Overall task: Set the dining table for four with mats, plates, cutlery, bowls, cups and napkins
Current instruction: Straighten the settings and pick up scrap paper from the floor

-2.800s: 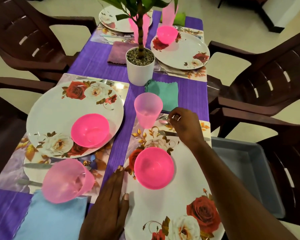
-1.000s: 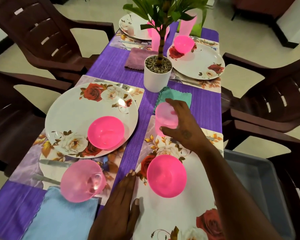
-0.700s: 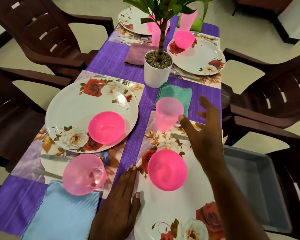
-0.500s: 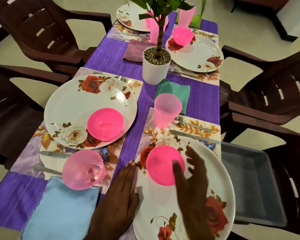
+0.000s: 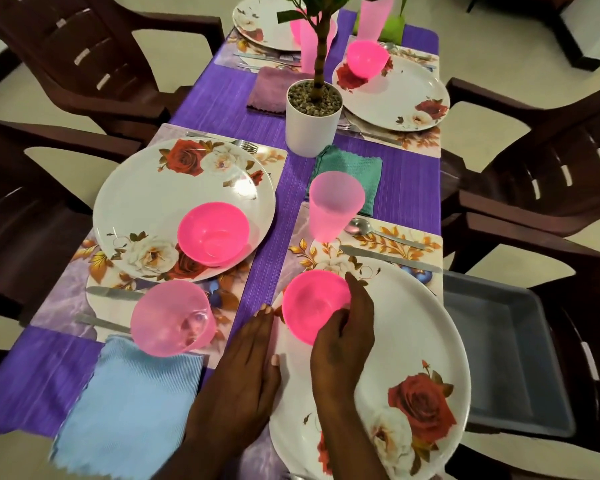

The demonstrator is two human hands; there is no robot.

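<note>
While right hand [image 5: 343, 327] grips bowl [image 5: 312, 303], on plate [image 5: 413, 341]

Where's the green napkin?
In the head view, the green napkin lies on the purple cloth right of centre, just in front of the white plant pot and partly behind a pink cup.

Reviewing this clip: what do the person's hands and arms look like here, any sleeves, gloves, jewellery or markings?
Both arms are bare as far as the frame shows: no sleeves or gloves. The left hand shows short, pale, unpainted fingernails and no ring on the fingers that show. The right hand and its forearm show no watch or bracelet. No markings can be made out on either hand.
</note>
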